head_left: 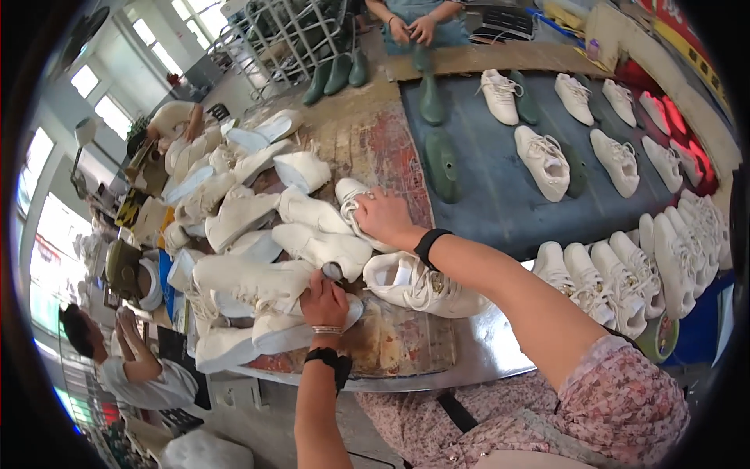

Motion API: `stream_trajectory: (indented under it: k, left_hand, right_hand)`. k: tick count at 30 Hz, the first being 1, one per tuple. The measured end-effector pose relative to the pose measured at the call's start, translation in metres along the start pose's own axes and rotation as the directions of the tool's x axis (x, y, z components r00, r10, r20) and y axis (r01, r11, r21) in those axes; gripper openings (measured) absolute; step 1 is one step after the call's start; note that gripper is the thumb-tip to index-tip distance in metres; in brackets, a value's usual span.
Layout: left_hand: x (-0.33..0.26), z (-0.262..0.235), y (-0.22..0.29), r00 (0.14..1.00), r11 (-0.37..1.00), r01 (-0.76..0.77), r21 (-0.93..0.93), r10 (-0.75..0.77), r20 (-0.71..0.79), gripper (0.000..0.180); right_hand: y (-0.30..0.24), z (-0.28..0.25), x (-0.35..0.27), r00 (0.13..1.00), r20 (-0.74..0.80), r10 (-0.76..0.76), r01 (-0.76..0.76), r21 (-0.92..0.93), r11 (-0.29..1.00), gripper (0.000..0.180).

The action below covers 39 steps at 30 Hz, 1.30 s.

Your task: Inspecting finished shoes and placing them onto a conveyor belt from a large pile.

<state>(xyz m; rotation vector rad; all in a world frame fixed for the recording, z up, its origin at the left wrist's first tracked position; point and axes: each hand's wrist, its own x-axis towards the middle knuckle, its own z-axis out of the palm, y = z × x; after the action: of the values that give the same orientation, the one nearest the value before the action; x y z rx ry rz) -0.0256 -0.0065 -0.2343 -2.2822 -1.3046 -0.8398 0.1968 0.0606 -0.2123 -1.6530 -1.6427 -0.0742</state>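
Observation:
My right hand (383, 216) grips a white lace-up shoe (351, 190) over its laces, at the right edge of a heap of white shoes. My left hand (324, 302) is closed with its fingers curled at the end of another white shoe (254, 280), lower in the heap. A small round grey part (333, 271) shows just above these fingers; I cannot tell what it is. Beside and below my right wrist, a white laced shoe (422, 285) lies with its opening towards the left. My forearm partly covers it.
A dark conveyor belt (484, 215) carries white shoes and green shoe lasts (443, 166) towards a red glow at right. White shoes (613, 285) stand in a row along its near edge. Across the table a person's hands (412, 30) hold a green last. Other people are at left.

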Motion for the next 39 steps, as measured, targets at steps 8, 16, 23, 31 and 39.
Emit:
stream_trajectory:
  k: [8, 16, 23, 31, 39]
  left_hand:
    - [-0.004, 0.006, -0.005, 1.000, 0.999, -0.010, 0.030, 0.011, -0.018, 0.011]
    - [-0.006, 0.003, -0.010, 1.000, 1.000, 0.011, -0.007, -0.011, 0.015, 0.013]
    - [-0.002, 0.010, -0.003, 0.992, 0.998, 0.030, -0.058, -0.022, 0.121, 0.014]
    - [-0.013, 0.011, -0.006, 0.983, 0.991, 0.086, -0.101, -0.067, 0.171, 0.020]
    - [-0.003, 0.002, -0.009, 0.986, 0.998, 0.037, -0.051, -0.028, 0.164, 0.019]
  right_hand:
    - [-0.002, -0.008, 0.005, 0.991, 0.126, 0.049, -0.055, 0.047, 0.997, 0.031]
    - [0.039, -0.055, 0.058, 0.576, 0.817, 0.001, -0.536, 0.377, 0.755, 0.090]
    - [0.081, -0.029, 0.056, 0.549, 0.783, 0.292, -0.330, -0.118, 0.937, 0.035]
    - [0.159, -0.047, 0.201, 0.854, 0.302, -0.423, 0.485, -0.171, 0.858, 0.042]
    - [0.107, 0.061, 0.143, 0.903, 0.279, 0.327, -0.318, -0.079, 0.945, 0.102]
